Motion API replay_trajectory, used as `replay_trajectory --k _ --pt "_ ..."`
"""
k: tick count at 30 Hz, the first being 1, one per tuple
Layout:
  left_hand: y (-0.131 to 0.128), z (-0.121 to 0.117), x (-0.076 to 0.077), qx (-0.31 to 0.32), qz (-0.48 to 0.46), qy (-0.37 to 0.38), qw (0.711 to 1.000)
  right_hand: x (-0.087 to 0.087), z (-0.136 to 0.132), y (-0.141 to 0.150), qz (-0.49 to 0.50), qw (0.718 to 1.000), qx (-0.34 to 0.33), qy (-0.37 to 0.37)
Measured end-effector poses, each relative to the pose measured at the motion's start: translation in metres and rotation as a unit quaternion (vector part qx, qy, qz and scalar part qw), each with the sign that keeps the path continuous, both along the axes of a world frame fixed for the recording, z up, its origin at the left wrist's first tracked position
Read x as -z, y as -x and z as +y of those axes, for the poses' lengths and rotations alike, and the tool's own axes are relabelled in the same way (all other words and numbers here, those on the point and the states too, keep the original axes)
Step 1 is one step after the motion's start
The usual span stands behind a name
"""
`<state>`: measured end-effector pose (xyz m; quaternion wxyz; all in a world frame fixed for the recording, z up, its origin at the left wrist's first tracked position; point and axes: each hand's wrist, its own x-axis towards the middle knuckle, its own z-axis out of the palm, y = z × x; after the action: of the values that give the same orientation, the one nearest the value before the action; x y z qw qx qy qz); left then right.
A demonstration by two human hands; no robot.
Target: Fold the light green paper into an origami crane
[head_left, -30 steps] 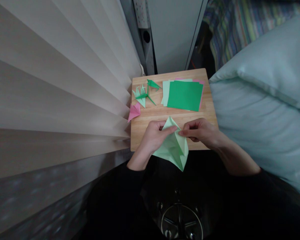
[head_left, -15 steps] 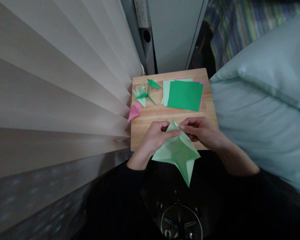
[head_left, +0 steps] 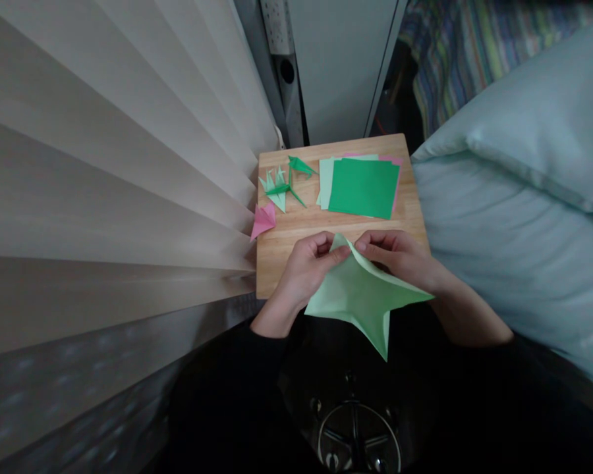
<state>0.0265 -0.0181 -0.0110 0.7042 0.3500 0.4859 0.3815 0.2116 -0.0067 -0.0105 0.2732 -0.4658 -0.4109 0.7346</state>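
Between my hands is a light green sheet of origami paper (head_left: pixel 358 289), creased into a four-pointed star shape over the near edge of the small wooden table (head_left: pixel 296 230). My left hand (head_left: pixel 310 266) pinches its upper left part, thumb on top and fingers behind. At the top right edge, my right hand (head_left: pixel 395 253) pinches the paper between thumb and fingertips; some of its fingers are hidden behind the sheet. The lower points of the paper hang free above my dark lap.
Beyond my hands lies a stack of green, pale green and pink paper (head_left: pixel 363 187). Folded green pieces (head_left: pixel 289 187) and a pink folded piece (head_left: pixel 263 220) sit at the table's left. A pleated curtain (head_left: pixel 128 164) borders the left, pale bedding (head_left: pixel 504 197) the right.
The light green paper has opened wider, its right point swinging out to the right over my right wrist and its lower point shifting right. Both hands keep their pinch.
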Motion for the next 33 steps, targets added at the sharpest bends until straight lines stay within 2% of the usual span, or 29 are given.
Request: replay_trajectory --k 5,8,14,19,26,33 --pt "0.001 0.000 0.001 -0.024 0.023 -0.012 0.999 -0.009 0.003 -0.004 0.003 0.998 -0.032 -0.050" --pt "0.001 0.001 0.002 -0.032 -0.002 -0.003 0.999 -0.008 0.005 -0.005 -0.010 0.997 -0.045 -0.059" --pt "0.008 0.003 -0.003 0.008 -0.067 0.011 0.998 -0.006 0.007 -0.011 0.003 0.999 -0.053 -0.004" --pt "0.013 0.007 0.001 0.011 0.007 -0.030 0.999 -0.005 0.008 -0.015 -0.005 0.998 -0.057 0.036" --pt "0.012 0.007 0.002 -0.001 0.054 -0.055 0.997 -0.007 0.009 -0.015 -0.031 0.996 -0.082 -0.004" --pt "0.012 0.007 0.000 0.035 0.103 -0.114 0.988 -0.004 0.011 -0.015 -0.037 0.993 -0.104 -0.048"
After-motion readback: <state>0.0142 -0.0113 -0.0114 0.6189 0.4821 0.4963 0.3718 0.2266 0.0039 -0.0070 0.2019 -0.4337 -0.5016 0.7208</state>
